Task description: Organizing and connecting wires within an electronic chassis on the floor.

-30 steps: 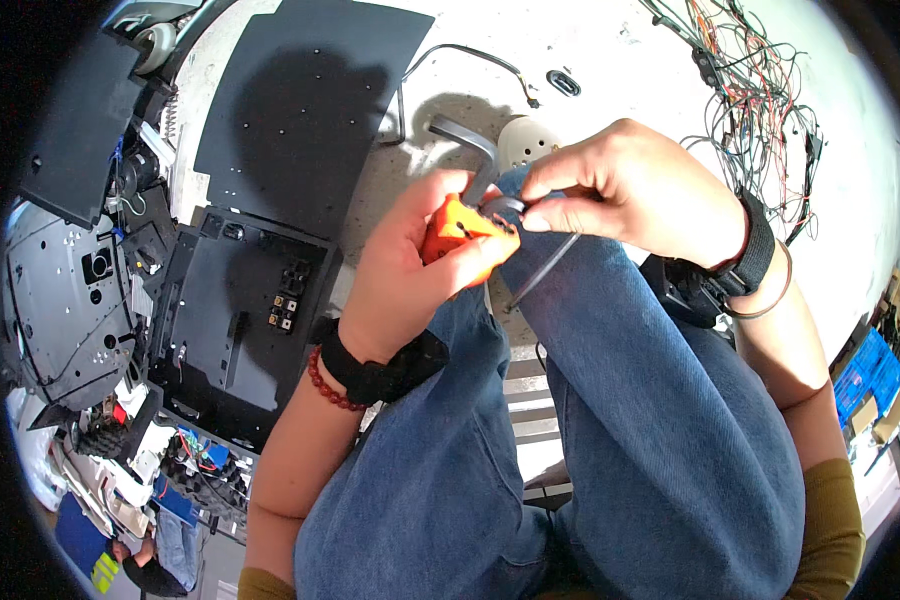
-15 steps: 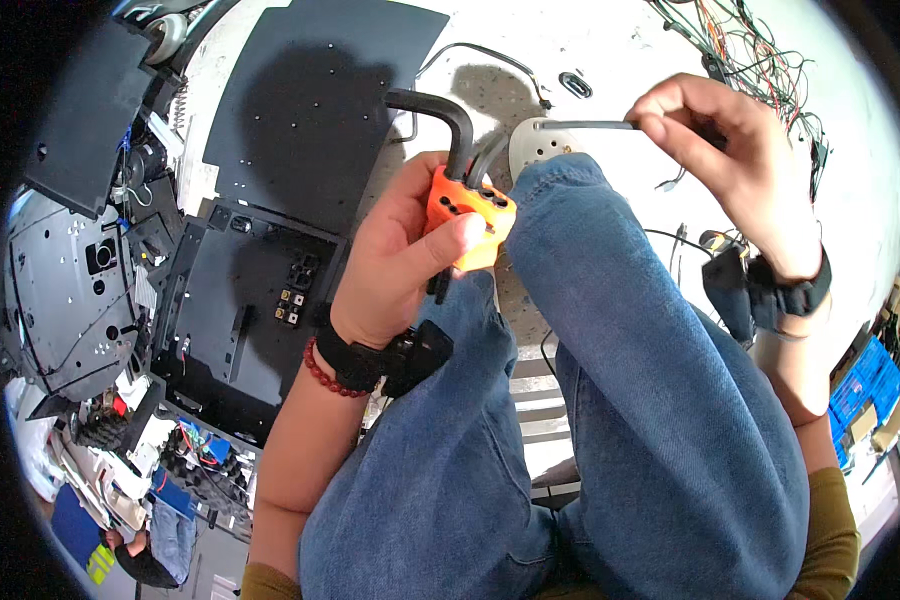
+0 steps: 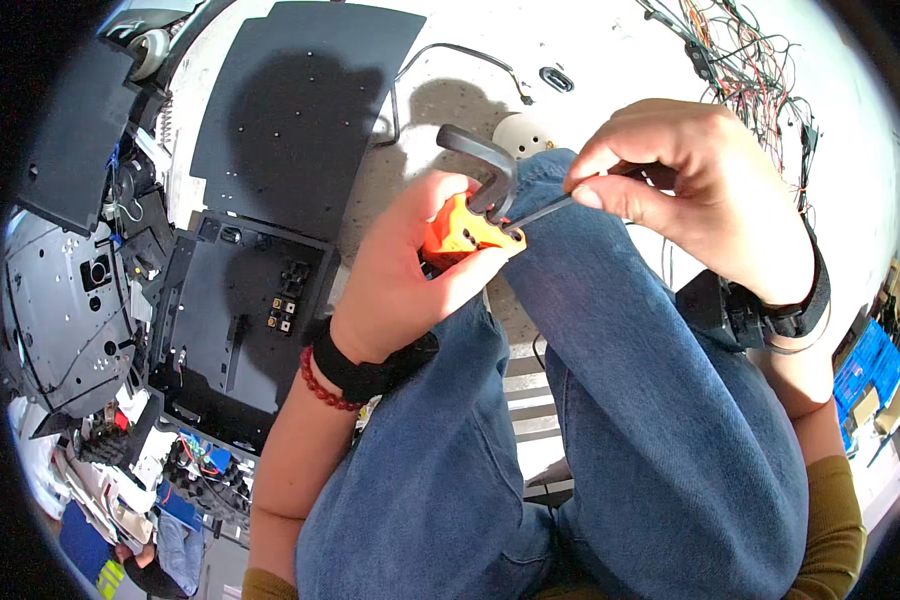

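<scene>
My left hand [image 3: 390, 275] is wrapped round an orange hex key holder [image 3: 462, 235], above my left knee. Thick black hex keys [image 3: 490, 165] stick up out of the holder's top, their bent ends pointing away from me. Between thumb and fingertips, my right hand [image 3: 695, 190] pinches a thin dark hex key [image 3: 542, 212]. That key slants down to the left, its far end at a corner of the holder; whether the end sits inside a hole I cannot tell.
Dark panels [image 3: 300, 110] and a black open housing [image 3: 220, 330] lie to the left. A round white disc with holes [image 3: 518, 132] is beyond my knee. Tangled wires [image 3: 760, 90] spread at the far right, with blue boxes [image 3: 865, 370] at the right edge. A person [image 3: 165, 565] is at lower left.
My right hand has brought the thin hex key left and down to the holder. My left hand has tilted the holder, and its thick keys now lean further right.
</scene>
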A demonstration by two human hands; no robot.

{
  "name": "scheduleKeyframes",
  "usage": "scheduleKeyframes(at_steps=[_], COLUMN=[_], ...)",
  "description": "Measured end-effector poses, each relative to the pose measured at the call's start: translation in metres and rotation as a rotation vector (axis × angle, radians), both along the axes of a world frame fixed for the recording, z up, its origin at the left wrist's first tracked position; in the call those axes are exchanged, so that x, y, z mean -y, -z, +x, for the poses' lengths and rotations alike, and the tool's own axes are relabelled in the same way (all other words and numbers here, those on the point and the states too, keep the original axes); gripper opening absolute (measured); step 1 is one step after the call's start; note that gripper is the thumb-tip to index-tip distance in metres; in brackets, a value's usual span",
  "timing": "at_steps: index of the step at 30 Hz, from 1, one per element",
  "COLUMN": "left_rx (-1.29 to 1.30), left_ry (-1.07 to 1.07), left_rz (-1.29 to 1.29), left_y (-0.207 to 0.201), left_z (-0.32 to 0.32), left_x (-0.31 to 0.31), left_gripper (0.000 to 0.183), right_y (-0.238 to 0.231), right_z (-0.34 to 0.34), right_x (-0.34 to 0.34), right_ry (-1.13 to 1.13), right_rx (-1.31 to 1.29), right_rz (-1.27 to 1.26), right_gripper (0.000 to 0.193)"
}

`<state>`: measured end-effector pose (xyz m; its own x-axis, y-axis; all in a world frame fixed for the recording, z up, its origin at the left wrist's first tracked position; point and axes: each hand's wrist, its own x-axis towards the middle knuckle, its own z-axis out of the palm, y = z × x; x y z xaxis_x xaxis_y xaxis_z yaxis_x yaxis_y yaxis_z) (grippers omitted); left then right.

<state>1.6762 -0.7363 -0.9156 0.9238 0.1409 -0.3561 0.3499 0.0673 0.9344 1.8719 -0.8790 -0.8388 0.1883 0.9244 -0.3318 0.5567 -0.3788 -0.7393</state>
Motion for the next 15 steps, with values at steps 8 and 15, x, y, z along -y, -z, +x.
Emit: scheduleKeyframes(at_steps=[8, 15], left_rx=[0.052, -0.093], left_ry=[-0.105, -0.232], left_rz=[-0.079, -0.41], left_y=[0.008, -0.003], left_z=[0.007, 0.015], left_x=[0.018, 0.01], left_gripper=[0.046, 0.032], right_y=[0.038, 0.044], right_z=[-0.015, -0.001], right_x=[-0.022, -0.003], right_ry=[0.111, 0.229], right_rx=[-0.295, -0.317], right_rz=[0.263, 0.157], right_gripper=[0.063, 0.053])
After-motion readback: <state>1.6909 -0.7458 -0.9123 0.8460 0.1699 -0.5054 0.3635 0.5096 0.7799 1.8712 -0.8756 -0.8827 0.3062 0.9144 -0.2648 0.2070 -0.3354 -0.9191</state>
